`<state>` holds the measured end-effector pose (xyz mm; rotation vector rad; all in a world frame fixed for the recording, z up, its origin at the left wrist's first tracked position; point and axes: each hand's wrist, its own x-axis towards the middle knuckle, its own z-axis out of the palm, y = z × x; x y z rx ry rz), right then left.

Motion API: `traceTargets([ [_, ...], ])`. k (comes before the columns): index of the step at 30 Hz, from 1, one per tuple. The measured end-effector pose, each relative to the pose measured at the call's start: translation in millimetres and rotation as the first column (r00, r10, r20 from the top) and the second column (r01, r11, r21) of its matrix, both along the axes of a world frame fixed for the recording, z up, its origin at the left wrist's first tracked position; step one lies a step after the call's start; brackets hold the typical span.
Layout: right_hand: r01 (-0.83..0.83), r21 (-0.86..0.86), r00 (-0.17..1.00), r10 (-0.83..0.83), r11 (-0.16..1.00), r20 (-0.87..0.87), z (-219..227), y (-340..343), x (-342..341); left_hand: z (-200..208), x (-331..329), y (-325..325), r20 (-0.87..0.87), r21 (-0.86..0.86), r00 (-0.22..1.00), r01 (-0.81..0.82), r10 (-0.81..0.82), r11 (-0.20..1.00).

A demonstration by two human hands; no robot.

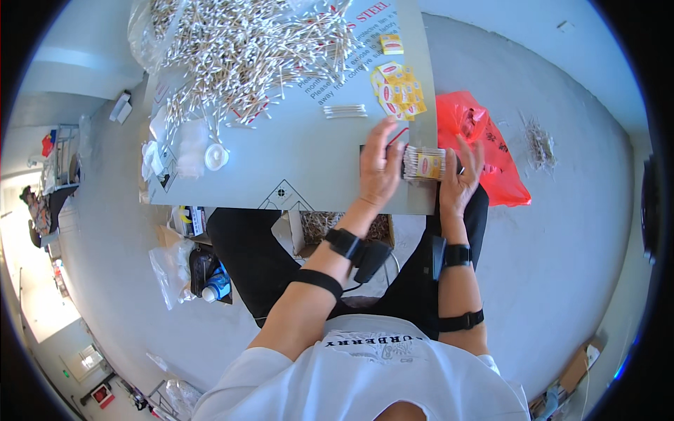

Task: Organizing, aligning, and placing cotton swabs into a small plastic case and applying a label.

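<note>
A bundle of cotton swabs [425, 163] with a yellow and white label lies between my two hands at the table's right edge. The swabs' white tips show along its sides. My left hand [380, 170] is at the bundle's left end, fingers stretched forward and thumb close to the tips. At the right end, my right hand [460, 184] has its fingers extended and apart, its thumb beside the bundle. Whether either hand presses on the bundle I cannot tell. A dark object shows partly beneath it. Just beyond lie several yellow labels [400, 91] and a short row of swabs [345, 111].
A large heap of loose cotton swabs [253, 59] covers the far left of the table [281, 168]. A small round white container [216, 156] stands beside clear plastic packs [191, 147]. A red plastic bag [502, 179] hangs right of the table. Under the table is an open box [309, 245].
</note>
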<state>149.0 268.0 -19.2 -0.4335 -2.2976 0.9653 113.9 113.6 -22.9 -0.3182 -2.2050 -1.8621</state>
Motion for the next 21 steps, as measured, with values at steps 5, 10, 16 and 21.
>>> traceTargets([
  [5, -0.313, -0.048, 0.949, 0.314, 0.949, 0.017, 27.9, -26.5, -8.8, -10.7, -21.8, -97.1, -0.15, -0.292, 0.932, -0.36, 0.329, 0.886],
  [10, -0.603, 0.108, 0.794, 0.581, 0.791, 0.177, 13.5, -102.4, -57.7, -1.5, -25.7, -132.4, -0.025, -0.176, 0.944, -0.327, 0.328, 0.928],
  [16, -0.696, 0.325, 0.711, 0.55, 0.64, 0.439, 4.7, -117.7, -59.3, 1.3, -25.5, -157.8, -0.036, -0.236, 0.942, -0.331, 0.332, 0.914],
  [21, -0.732, 0.297, 0.681, 0.636, 0.613, 0.364, 6.9, -108.7, -30.5, 7.1, -50.7, -188.9, -0.305, -0.57, 0.841, -0.538, 0.448, 0.621],
])
